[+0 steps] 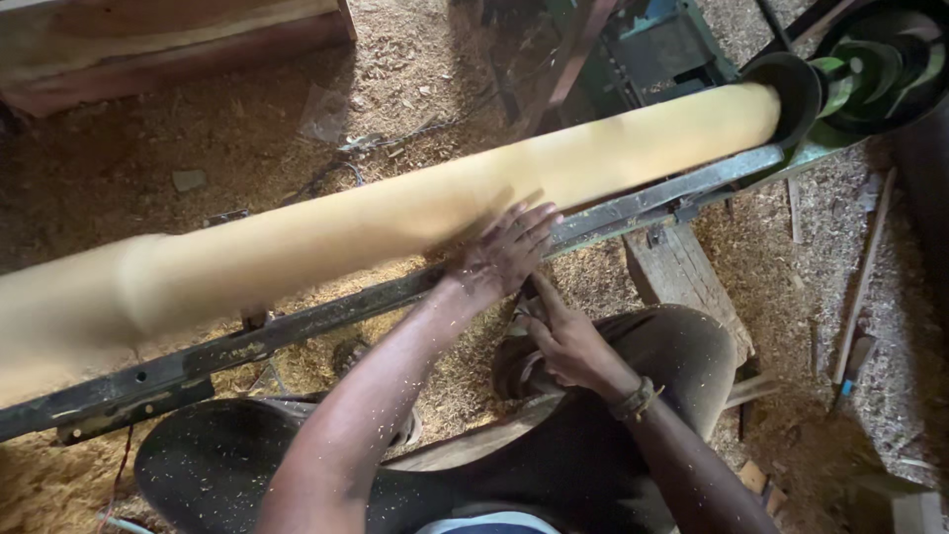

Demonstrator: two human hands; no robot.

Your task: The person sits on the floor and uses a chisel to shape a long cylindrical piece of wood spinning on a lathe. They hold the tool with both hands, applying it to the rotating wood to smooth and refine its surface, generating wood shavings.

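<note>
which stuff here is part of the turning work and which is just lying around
In use: long pale wooden cylinder, metal rest bar, left hand against the wood, right hand below the bar, dark end disc.
Lying about: wood block, sticks, sawdust, plank.

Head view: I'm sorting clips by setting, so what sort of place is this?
Probably a woodturning workshop: a long pale wooden cylinder lies along a lathe's metal rail, and sawdust and shavings cover the ground.
</note>
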